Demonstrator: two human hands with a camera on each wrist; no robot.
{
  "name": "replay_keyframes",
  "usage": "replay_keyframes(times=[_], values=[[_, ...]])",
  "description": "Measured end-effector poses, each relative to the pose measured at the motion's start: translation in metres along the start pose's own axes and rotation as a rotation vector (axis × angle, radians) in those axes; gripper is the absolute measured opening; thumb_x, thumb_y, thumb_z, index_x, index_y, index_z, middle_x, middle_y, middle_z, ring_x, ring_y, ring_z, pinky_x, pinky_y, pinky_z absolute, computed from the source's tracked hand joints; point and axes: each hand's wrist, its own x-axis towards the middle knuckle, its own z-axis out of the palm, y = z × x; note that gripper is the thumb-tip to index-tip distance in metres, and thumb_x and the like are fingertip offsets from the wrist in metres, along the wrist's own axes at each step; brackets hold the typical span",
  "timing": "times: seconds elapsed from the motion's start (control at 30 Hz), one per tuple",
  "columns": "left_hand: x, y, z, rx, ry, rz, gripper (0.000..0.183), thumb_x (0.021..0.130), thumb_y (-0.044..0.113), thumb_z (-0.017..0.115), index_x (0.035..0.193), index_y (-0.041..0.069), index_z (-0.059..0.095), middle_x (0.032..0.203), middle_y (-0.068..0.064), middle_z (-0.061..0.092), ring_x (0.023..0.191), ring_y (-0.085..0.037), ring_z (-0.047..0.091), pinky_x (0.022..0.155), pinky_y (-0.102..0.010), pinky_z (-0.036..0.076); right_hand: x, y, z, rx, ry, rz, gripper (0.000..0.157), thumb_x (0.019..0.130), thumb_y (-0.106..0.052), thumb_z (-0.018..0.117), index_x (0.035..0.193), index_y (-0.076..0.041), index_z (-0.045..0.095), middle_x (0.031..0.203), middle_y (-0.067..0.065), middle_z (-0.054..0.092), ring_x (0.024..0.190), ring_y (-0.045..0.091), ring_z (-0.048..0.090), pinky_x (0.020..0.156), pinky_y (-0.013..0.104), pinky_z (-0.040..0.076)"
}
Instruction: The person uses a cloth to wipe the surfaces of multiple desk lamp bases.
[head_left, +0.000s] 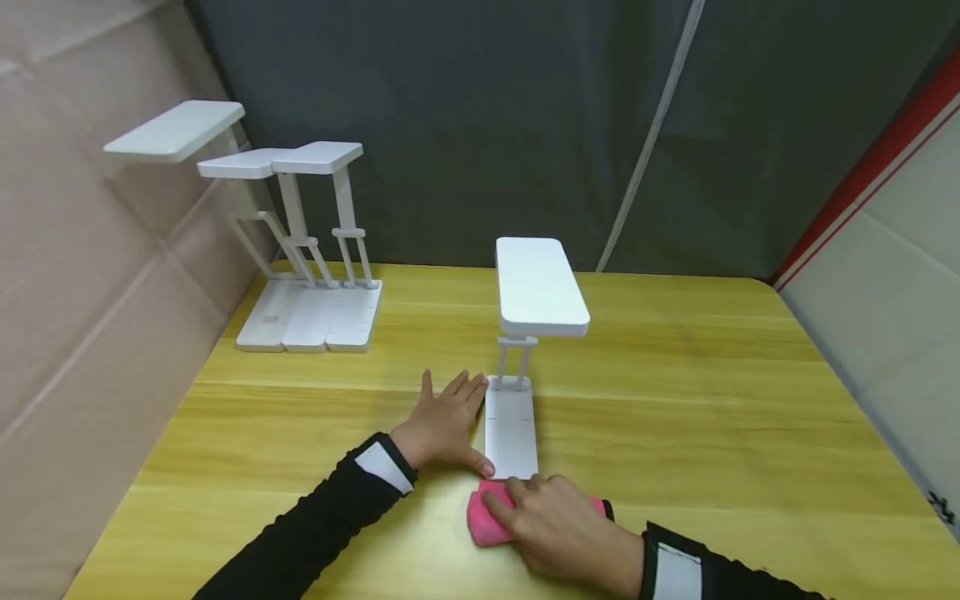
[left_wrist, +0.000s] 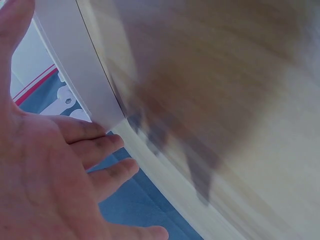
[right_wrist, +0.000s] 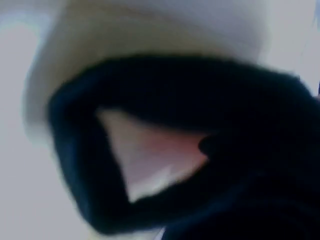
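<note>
Carrying everything: the wood-grained table (head_left: 660, 433), spread out in front of me.
Three white stands (head_left: 292, 204): side by side at the table's far left, well apart from my hands.
Lone white stand (head_left: 517, 341): upright before me, its top plate (head_left: 540, 283) raised on thin struts at the far end of its flat base (head_left: 512, 429).
Stand's handling: probably light, stiff and rather slick, a little top-heavy; I'd take it low, by the base edges, because those struts look likeliest to fold.
Left hand (head_left: 442, 425): spread, fingers straight along the base's left side, thumb at its near left corner.
Right hand (head_left: 566, 529): fingers bent, gripping the cloth; my right wrist view is too blurred to add anything.
Pink cloth (head_left: 483, 521): folded, just beyond the base's near end; soft, should bunch easily, best held across its full fold.
</note>
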Motion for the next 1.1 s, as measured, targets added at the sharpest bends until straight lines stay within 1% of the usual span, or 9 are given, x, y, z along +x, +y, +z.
replay_keyframes(times=[0.07, 0.27, 0.47, 0.6, 0.7, 0.77, 0.9, 0.97, 1.1], values=[[0.001, 0.000, 0.001, -0.002, -0.005, 0.000, 0.122, 0.055, 0.082, 0.056, 0.141, 0.004, 0.017, 0.148, -0.011, 0.018, 0.134, -0.029, 0.012, 0.097, -0.070, 0.004, -0.004, 0.001, 0.001, -0.009, -0.005, 0.034, 0.035, 0.069, -0.021, 0.060, 0.103, -0.013, 0.055, 0.071, -0.001, 0.050, 0.048, 0.012, 0.040, 0.037, 0.023, 0.029], [0.002, -0.002, 0.000, -0.011, -0.019, -0.006, 0.123, 0.055, 0.082, 0.056, 0.141, 0.005, 0.013, 0.148, -0.010, 0.015, 0.135, -0.029, 0.010, 0.098, -0.069, 0.002, -0.025, 0.009, -0.002, 0.019, -0.033, 0.131, 0.043, 0.064, -0.016, 0.060, 0.106, -0.014, 0.056, 0.075, 0.000, 0.054, 0.048, 0.015, 0.041, 0.038, 0.026, 0.034], [0.001, -0.004, -0.001, -0.043, -0.016, -0.006, 0.123, 0.055, 0.079, 0.059, 0.141, 0.005, 0.014, 0.148, -0.011, 0.015, 0.135, -0.029, 0.011, 0.097, -0.070, 0.001, -0.040, 0.019, -0.020, 0.068, -0.140, 0.204, 0.046, 0.060, -0.012, 0.059, 0.106, -0.014, 0.057, 0.069, -0.001, 0.049, 0.045, 0.013, 0.034, 0.036, 0.025, 0.029], [0.001, -0.003, 0.000, -0.026, -0.009, 0.007, 0.122, 0.055, 0.080, 0.058, 0.141, 0.005, 0.014, 0.148, -0.011, 0.016, 0.134, -0.029, 0.011, 0.098, -0.069, 0.003, -0.031, 0.018, -0.029, 0.035, -0.112, 0.123, 0.051, 0.057, -0.014, 0.062, 0.108, -0.014, 0.058, 0.070, 0.000, 0.051, 0.047, 0.014, 0.038, 0.038, 0.025, 0.031], [0.002, -0.002, 0.001, -0.005, -0.004, 0.000, 0.122, 0.055, 0.080, 0.057, 0.141, 0.005, 0.015, 0.148, -0.010, 0.017, 0.134, -0.029, 0.012, 0.098, -0.069, 0.005, -0.013, 0.010, -0.021, -0.016, -0.059, 0.013, 0.048, 0.066, -0.019, 0.063, 0.113, -0.014, 0.055, 0.077, 0.002, 0.055, 0.052, 0.015, 0.046, 0.038, 0.024, 0.034], [0.002, -0.001, 0.002, -0.011, -0.004, -0.002, 0.122, 0.055, 0.080, 0.058, 0.141, 0.004, 0.016, 0.148, -0.011, 0.018, 0.134, -0.029, 0.013, 0.097, -0.069, 0.005, -0.003, 0.005, -0.013, -0.042, -0.049, -0.020, 0.041, 0.073, -0.023, 0.061, 0.112, -0.014, 0.053, 0.077, 0.002, 0.055, 0.053, 0.015, 0.048, 0.039, 0.024, 0.036], [0.004, 0.002, 0.002, -0.022, -0.004, 0.012, 0.121, 0.056, 0.080, 0.058, 0.140, 0.003, 0.017, 0.147, -0.011, 0.019, 0.134, -0.030, 0.014, 0.097, -0.070, 0.005, 0.004, 0.001, -0.002, -0.027, -0.066, 0.029, 0.039, 0.074, -0.028, 0.064, 0.109, -0.014, 0.054, 0.072, 0.001, 0.053, 0.048, 0.013, 0.043, 0.037, 0.025, 0.035], [0.004, 0.002, 0.002, -0.013, -0.006, 0.010, 0.122, 0.055, 0.080, 0.057, 0.141, 0.004, 0.017, 0.147, -0.011, 0.018, 0.134, -0.030, 0.013, 0.097, -0.070, 0.005, 0.002, 0.002, 0.000, 0.004, -0.069, 0.069, 0.041, 0.070, -0.026, 0.066, 0.108, -0.015, 0.054, 0.070, 0.000, 0.050, 0.046, 0.013, 0.040, 0.037, 0.025, 0.034], [0.003, 0.000, 0.001, -0.007, -0.017, -0.009, 0.123, 0.054, 0.081, 0.057, 0.141, 0.005, 0.015, 0.148, -0.009, 0.016, 0.134, -0.029, 0.012, 0.097, -0.070, 0.004, -0.007, 0.007, 0.000, 0.048, -0.063, 0.119, 0.043, 0.067, -0.023, 0.066, 0.109, -0.016, 0.057, 0.074, 0.002, 0.053, 0.049, 0.014, 0.043, 0.039, 0.028, 0.037]])
